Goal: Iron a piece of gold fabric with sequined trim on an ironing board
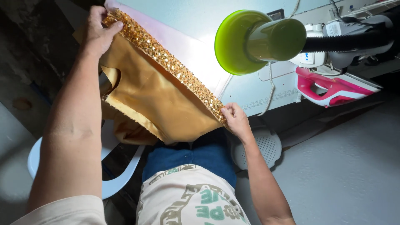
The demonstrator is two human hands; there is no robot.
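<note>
Work table (200,25): pale surface, lit, at twelve o'clock. Gold fabric piece (154,100): stretched centre-left, hanging off the table edge above the lap; its sequinned edge (166,60) runs from eleven o'clock toward centre. Green lamp (250,41) at one o'clock. Pink-and-white iron (333,87) at three o'clock. Left hand (98,31), eleven o'clock, pinched on the edge's upper end. Right hand (235,118), centre, pinched on its lower end. Hands well apart.

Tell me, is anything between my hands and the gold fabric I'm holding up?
Nothing visible. The left hand grips one end of the gold fabric's sequined edge and the right hand pinches the other end; both touch it directly.
</note>
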